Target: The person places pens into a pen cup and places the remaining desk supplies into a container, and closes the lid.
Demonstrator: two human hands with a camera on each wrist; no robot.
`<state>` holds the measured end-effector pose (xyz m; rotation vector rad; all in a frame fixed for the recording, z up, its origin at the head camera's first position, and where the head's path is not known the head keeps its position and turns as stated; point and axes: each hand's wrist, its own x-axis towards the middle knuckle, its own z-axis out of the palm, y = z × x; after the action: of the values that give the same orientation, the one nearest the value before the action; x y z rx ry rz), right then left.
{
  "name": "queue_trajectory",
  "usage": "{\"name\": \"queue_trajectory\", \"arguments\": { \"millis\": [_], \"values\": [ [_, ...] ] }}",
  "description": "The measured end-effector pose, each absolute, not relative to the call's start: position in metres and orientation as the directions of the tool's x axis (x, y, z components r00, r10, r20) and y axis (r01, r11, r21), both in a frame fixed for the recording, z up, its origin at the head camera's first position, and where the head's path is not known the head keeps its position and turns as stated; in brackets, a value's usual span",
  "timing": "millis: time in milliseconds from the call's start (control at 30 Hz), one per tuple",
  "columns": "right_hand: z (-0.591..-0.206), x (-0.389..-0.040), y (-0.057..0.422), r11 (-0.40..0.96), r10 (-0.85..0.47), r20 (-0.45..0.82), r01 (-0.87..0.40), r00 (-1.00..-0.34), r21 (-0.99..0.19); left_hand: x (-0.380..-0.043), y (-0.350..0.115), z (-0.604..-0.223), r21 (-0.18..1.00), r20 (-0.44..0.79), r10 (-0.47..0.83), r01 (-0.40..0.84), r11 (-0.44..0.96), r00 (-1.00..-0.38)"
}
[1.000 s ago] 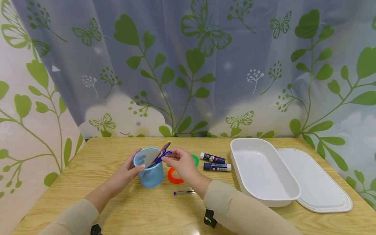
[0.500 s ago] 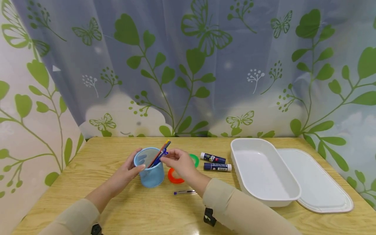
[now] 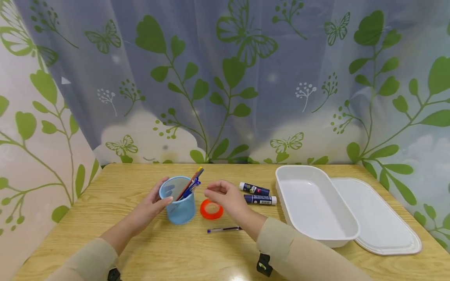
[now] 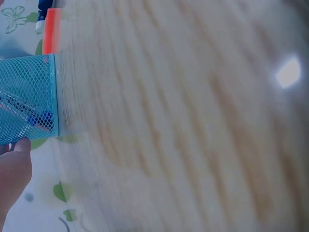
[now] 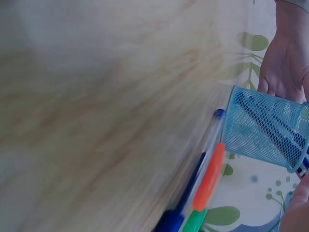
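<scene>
A light-blue mesh pen holder (image 3: pixel 180 212) stands on the table, tilted slightly. My left hand (image 3: pixel 149 206) grips its left side, thumb near the rim; the left wrist view shows the thumb against the mesh (image 4: pixel 29 96). Several slim writing tools (image 3: pixel 191 184) lean out to the right, one yellow-tipped and some blue-ended. To the right of the holder, my right hand (image 3: pixel 228 200) hovers with loosely bent fingers and nothing visible in them. Under it lie an orange-red tape ring (image 3: pixel 211 216) and a pen (image 3: pixel 223 229). In the right wrist view a green ring (image 5: pixel 194 221) shows beyond the orange one.
Two dark-blue glue sticks (image 3: pixel 254 189) lie right of my right hand. A white rectangular tub (image 3: pixel 318 234) stands farther right, overlapping a white lid (image 3: pixel 383 218) on the table. A patterned curtain (image 3: pixel 218 97) hangs behind the table.
My right hand has let go of the blue-ended item in the holder and drawn back to the right, now covering the green ring. The left hand stays on the holder.
</scene>
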<state>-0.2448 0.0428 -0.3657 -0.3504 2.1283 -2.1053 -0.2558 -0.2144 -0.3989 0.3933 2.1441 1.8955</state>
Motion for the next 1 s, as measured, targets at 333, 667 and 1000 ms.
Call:
{"name": "queue_trajectory", "arguments": {
  "millis": [333,667,1000],
  "values": [
    [-0.373,-0.242,0.067,0.025,-0.230,0.082,-0.090,-0.970,-0.996,-0.254,-0.221,-0.395,0.989,-0.005,0.359,0.048,0.137,-0.933],
    [-0.375,-0.231,0.102,0.060,-0.173,0.050,-0.061,-0.984,-0.996,-0.254,-0.216,-0.399,0.990,-0.015,0.361,0.037,0.136,-0.932],
    [-0.376,-0.224,0.127,0.169,-0.137,0.057,-0.079,-0.989,-0.982,-0.253,-0.212,-0.398,0.993,0.000,0.351,0.042,0.113,-0.936]
  ]
}}
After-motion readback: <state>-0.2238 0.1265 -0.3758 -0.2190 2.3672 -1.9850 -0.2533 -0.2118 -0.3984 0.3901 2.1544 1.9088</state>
